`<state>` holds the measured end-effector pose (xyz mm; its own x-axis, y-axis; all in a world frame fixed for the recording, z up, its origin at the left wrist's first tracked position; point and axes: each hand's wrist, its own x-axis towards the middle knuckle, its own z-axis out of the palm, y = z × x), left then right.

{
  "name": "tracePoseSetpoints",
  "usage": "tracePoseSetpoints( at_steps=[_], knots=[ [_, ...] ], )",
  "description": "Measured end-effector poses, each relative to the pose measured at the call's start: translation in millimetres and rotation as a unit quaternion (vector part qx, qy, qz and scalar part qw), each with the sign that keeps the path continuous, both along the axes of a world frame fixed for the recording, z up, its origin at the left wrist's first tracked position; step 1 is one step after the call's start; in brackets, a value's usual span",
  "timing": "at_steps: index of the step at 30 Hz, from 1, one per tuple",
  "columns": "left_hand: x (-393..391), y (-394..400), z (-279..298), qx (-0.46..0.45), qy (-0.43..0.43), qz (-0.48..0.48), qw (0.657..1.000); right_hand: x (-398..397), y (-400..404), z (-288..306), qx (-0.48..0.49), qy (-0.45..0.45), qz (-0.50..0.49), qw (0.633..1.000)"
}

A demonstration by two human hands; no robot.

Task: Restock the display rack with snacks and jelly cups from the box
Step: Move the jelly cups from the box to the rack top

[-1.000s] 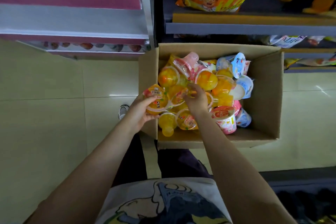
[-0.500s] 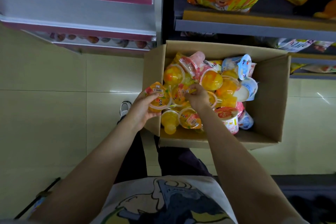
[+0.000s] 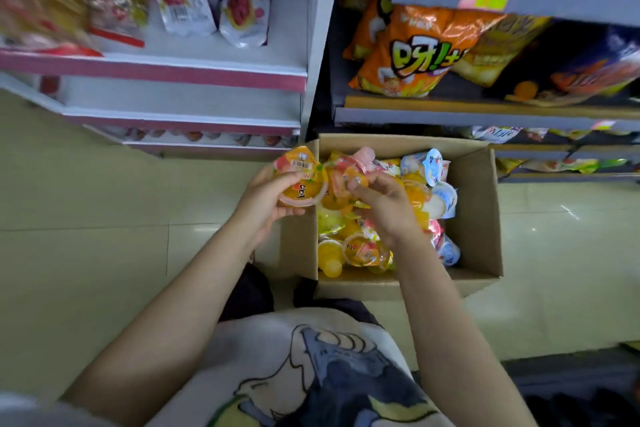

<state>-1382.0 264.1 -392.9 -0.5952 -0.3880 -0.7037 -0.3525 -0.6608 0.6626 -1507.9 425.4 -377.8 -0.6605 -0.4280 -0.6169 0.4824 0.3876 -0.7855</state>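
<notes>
I am picking jelly cups out of the brown cardboard box (image 3: 479, 218) on the floor, so I can put them on the rack. My left hand (image 3: 265, 204) has its grip closed around a small clear plastic jelly cup with orange jelly and a printed foil lid (image 3: 300, 180). That cup is up out of the box now, just over the box's left wall. My right hand (image 3: 384, 204) is over the middle of the box, and its grip pinches another cup, a clear one with a pink and orange lid (image 3: 346, 172). That cup looks lifted a bit above the pile, but it is blurry, so I cannot say if it is free of the others.

The box is full. Many yellow and orange jelly cups (image 3: 360, 250) lie in a heap on the left side, and white and blue cups (image 3: 434, 166) lie on the right.

I think the job is only partly done, because so many cups are left in the box. Next I need to carry these two cups to a shelf. The white and pink shelf (image 3: 180, 114) to my left has bare room, and the lowest shelf there seems to hold small cups (image 3: 194, 136) already. I should hold the cups gently so the soft sides do not squash, and set them down flat so they do not roll.
</notes>
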Motion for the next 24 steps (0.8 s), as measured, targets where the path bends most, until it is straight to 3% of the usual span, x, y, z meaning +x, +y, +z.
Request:
tracePoseSetpoints(
  at_steps=[6,10,15,20,24],
  knots=[
    [10,-81,107,-0.07,0.108,0.021,0.992,17,-76,111,-0.08,0.07,-0.043,0.993],
    [15,-136,166,-0.124,0.173,0.012,0.977,21,-134,166,-0.168,0.061,-0.067,0.982],
    [10,-191,221,-0.187,0.234,0.024,0.954,19,-197,207,-0.252,0.073,0.008,0.965],
    [-14,-245,241,-0.235,0.251,-0.04,0.938,1,-243,226,-0.237,0.113,0.032,0.964],
    [-34,-279,235,-0.331,0.18,-0.066,0.924,-27,-274,223,-0.155,0.196,0.028,0.968]
  ],
)
